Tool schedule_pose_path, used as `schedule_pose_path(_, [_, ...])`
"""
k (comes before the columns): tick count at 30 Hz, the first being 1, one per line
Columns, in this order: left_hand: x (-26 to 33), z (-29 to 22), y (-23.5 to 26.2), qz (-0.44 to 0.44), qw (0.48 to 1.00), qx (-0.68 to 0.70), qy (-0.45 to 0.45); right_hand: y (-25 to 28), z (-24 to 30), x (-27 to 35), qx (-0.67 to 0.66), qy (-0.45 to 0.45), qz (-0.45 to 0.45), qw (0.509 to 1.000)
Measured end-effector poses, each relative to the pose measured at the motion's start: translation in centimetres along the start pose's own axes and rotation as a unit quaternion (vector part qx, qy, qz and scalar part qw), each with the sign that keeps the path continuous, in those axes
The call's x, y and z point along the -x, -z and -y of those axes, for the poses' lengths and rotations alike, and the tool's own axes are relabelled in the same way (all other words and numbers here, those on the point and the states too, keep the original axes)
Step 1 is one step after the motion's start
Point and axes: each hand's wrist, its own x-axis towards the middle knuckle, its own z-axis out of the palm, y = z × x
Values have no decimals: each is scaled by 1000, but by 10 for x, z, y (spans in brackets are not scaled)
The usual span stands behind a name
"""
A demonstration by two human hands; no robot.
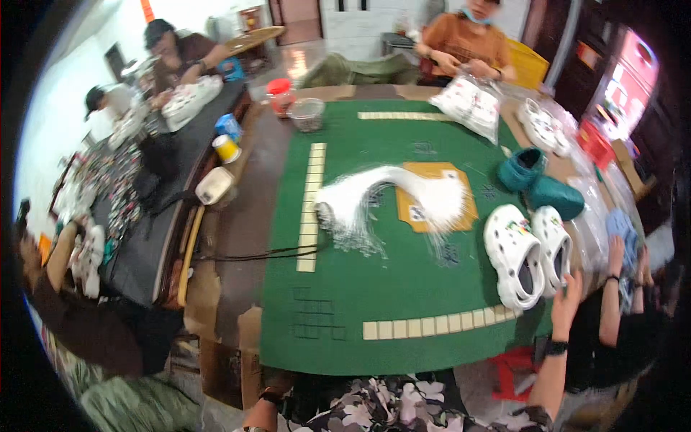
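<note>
On the green tabletop [345, 291], two white clogs [507, 234] stand at right. The right hand [566, 307] is beside one heel; whether it grips, I cannot tell. The left hand [278, 385], dark below the near edge, is equally unclear.

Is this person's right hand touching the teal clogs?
Apart. The head view shows the right hand by the heel end of the white clogs, which lie between it and the teal clogs.

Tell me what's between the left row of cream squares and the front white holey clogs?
Head view: a white stringy pile, partly over a flat orange panel, on green mat.
</note>
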Motion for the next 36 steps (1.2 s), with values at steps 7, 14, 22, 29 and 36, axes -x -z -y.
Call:
schedule_pose_path(7, [40, 18, 0, 83, 983, -117, 113, -6, 158, 35, -135, 323, 177, 920])
schedule_pose_path(14, [193, 11, 19, 79, 934, -252, 240, -41, 189, 68, -165, 347, 391, 836])
schedule_pose_path(22, [249, -86, 46, 43, 961, -57, 266, -55, 156, 89, -149, 321, 366, 861])
schedule_pose_path(29, [283, -192, 33, 16, 951, 121, 284, -58, 151, 87, -155, 334, 399, 840])
schedule_pose_path(36, [286, -288, -49, -61, 904, 317, 280, -54, 137, 86, -159, 319, 483, 800])
